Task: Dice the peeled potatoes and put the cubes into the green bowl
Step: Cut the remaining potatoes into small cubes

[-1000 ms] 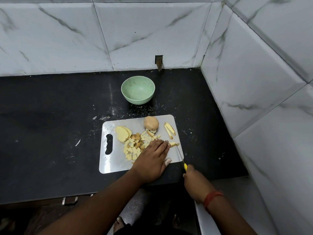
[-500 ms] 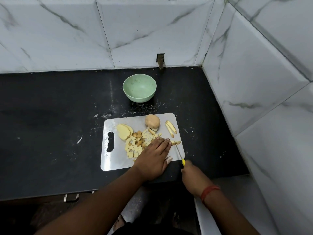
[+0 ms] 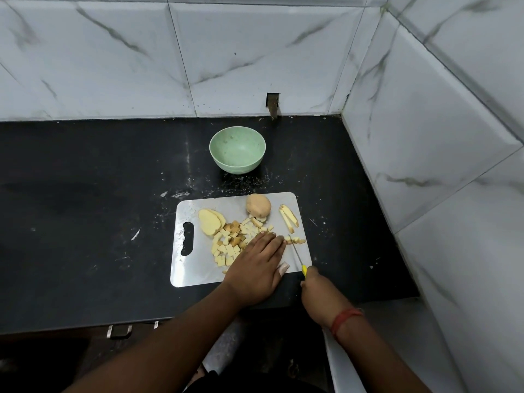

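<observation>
A white cutting board [image 3: 198, 276] lies on the black counter. On it are a whole peeled potato [image 3: 258, 205], flat potato slices [image 3: 210, 221], a heap of potato cubes [image 3: 231, 242] and a few potato sticks [image 3: 289, 215]. My left hand [image 3: 256, 269] lies flat with straight fingers on the board, pressing a potato strip [image 3: 296, 240] at its fingertips. My right hand [image 3: 320, 293] grips the yellow-handled knife [image 3: 296, 254], whose blade meets that strip. The green bowl [image 3: 237, 150] stands behind the board and holds no cubes.
A tiled wall rises close on the right [image 3: 425, 165] and at the back. The counter's front edge [image 3: 85, 326] runs just below the board. Crumbs and white specks dot the counter near the bowl. A metal handle [image 3: 120, 331] sits under the counter edge.
The hands and knife keep nearly the same pose on the strip. The view has shifted slightly, and the right hand has crept a little toward the board.
</observation>
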`<state>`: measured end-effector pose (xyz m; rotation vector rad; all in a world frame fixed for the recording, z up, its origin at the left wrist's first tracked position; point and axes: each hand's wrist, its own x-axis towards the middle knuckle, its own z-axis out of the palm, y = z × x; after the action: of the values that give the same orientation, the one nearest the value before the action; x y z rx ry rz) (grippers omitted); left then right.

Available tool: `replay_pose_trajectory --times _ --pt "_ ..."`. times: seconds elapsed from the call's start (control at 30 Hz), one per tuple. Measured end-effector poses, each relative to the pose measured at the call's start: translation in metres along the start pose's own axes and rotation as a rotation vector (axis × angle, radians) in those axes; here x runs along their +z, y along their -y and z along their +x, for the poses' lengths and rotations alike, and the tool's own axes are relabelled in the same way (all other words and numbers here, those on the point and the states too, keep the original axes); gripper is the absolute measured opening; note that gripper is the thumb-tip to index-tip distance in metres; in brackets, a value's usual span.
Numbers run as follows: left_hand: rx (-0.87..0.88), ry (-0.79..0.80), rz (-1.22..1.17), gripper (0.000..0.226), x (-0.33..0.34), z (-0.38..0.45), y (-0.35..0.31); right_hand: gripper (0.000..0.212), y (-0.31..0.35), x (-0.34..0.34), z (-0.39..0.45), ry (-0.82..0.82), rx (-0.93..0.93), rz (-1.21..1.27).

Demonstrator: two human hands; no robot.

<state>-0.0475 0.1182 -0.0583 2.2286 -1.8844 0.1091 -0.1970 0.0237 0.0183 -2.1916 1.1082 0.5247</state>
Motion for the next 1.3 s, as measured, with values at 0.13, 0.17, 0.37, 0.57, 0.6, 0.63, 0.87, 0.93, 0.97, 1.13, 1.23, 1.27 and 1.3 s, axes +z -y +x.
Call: replay_pose_trajectory --times 0.13,0.17,0.37,0.57,0.6,0.63,0.87,0.93,0.97,1.13,1.23,1.27,1.3 --pt "0.052 -0.012 -0.019 0.052 -0.001 0.0 -0.001 0.015 -0.011 0.007 -0.008 0.006 0.018 -0.008" --pt "0.066 -0.013 -0.018 0.051 -0.001 0.001 -0.001 0.008 -0.015 0.008 -0.009 -0.002 0.023 -0.009" --pt "0.086 -0.01 0.011 0.053 -0.001 0.001 -0.001 0.026 -0.016 0.006 -0.005 0.032 0.002 0.02" --pt "0.057 0.05 0.021 0.062 0.0 0.002 -0.001 0.029 -0.007 0.001 0.003 0.036 0.005 0.024" --pt "0.048 0.057 0.022 0.062 -0.001 0.003 0.0 0.03 -0.006 0.001 0.003 0.035 0.006 0.027" --pt "0.042 0.061 0.023 0.062 -0.001 0.003 0.0 0.03 -0.006 0.001 0.002 0.034 0.005 0.03" --pt "0.03 0.065 0.023 0.062 -0.002 0.003 -0.001 0.015 -0.025 0.015 -0.025 0.007 0.005 0.055" --pt "0.028 0.049 0.013 0.061 -0.002 0.001 0.0 0.012 -0.026 0.013 -0.028 -0.044 -0.022 0.066" --pt "0.022 0.043 0.009 0.061 -0.002 0.001 0.0 0.012 -0.024 0.012 -0.028 -0.064 -0.037 0.068" --pt "0.005 0.047 0.009 0.061 -0.002 0.001 0.001 0.011 -0.006 0.006 -0.015 -0.103 -0.057 0.04" --pt "-0.002 0.059 0.005 0.061 -0.002 0.001 0.001 0.022 -0.002 0.005 -0.007 -0.075 -0.024 -0.005" --pt "-0.006 0.066 0.003 0.062 -0.002 0.001 0.002 0.024 -0.001 0.005 -0.004 -0.057 -0.012 -0.001" --pt "-0.008 0.071 0.003 0.062 -0.002 0.002 0.002 0.026 -0.001 0.005 -0.002 -0.036 0.001 0.016"
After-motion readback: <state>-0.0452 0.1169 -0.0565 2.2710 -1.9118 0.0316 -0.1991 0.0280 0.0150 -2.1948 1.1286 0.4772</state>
